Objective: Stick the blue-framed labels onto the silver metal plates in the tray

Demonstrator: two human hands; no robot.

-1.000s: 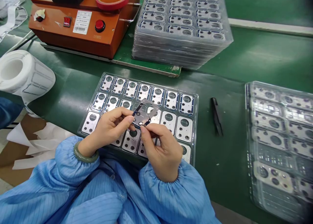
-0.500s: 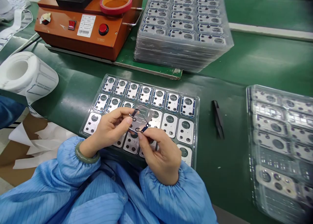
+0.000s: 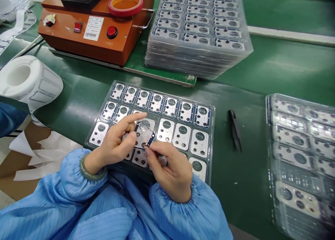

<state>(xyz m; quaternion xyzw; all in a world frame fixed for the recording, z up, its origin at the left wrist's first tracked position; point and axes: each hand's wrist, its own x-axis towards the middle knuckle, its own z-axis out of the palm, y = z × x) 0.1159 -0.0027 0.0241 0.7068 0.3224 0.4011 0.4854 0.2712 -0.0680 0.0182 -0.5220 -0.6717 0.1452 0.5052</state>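
Observation:
Both hands are over a clear tray (image 3: 213,128) of silver plates with round holes. A thin clear film piece with a dark frame-like edge (image 3: 151,139) is between them, above the plates. My right hand (image 3: 172,166) pinches its lower right corner between thumb and index finger. My left hand (image 3: 117,139) has its thumb against the film's left edge, with the index finger stretched out over the top; the fingers beneath are partly hidden. Through the film, a silver plate shows. Plates in the far row carry blue edging, while nearer ones such as this plate (image 3: 181,137) look plain silver.
Black tweezers (image 3: 235,130) lie right of the tray. Further right stand stacked clear trays (image 3: 272,156); a taller tray stack (image 3: 193,58) is behind. An orange machine (image 3: 83,41) bears a red tape roll (image 3: 125,12). At left are a white label roll (image 3: 39,79) and a box of paper (image 3: 49,163).
The film piece has moved slightly down and left with both hands. My left index finger has straightened and lifted away from the thumb.

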